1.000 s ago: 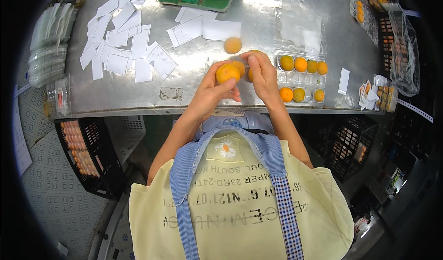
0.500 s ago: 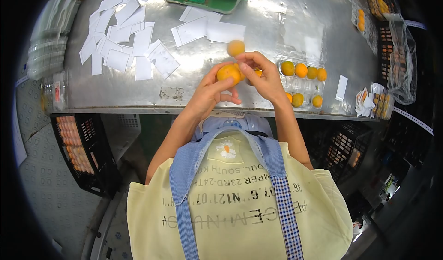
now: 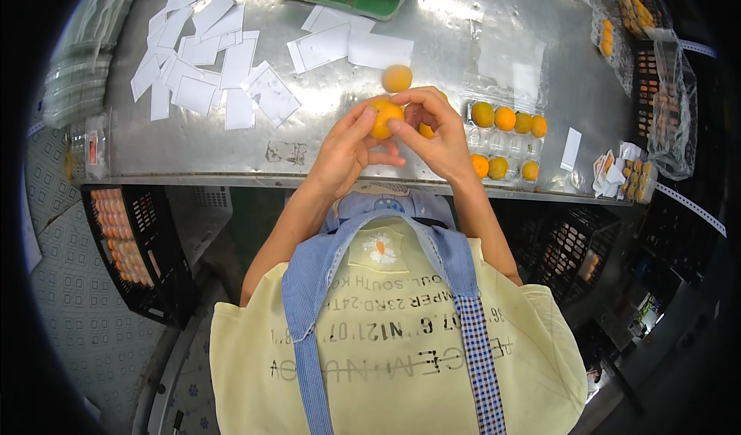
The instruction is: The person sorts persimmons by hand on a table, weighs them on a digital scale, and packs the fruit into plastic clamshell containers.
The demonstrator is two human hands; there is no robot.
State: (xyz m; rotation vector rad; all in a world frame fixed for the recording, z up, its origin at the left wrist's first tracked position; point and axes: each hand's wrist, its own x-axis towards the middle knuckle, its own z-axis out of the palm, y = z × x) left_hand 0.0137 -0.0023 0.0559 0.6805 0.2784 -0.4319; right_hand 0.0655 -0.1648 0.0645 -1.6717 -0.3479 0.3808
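Handling Status, Head View

I am reading clock positions from the held fruit (image 3: 382, 120), with twelve pointing away from the body. The left hand (image 3: 346, 145) is holding this fruit over the bench (image 3: 231, 155), its fingers curving part-closed. At four o'clock, the right hand (image 3: 440, 138) is curling half-closed, its thumb touching the same fruit. A second fruit (image 3: 426, 131) is showing among its fingers; I cannot tell whether it is being gripped. A loose fruit (image 3: 397, 78) is lying near twelve, a clear tray (image 3: 502, 142) at three.
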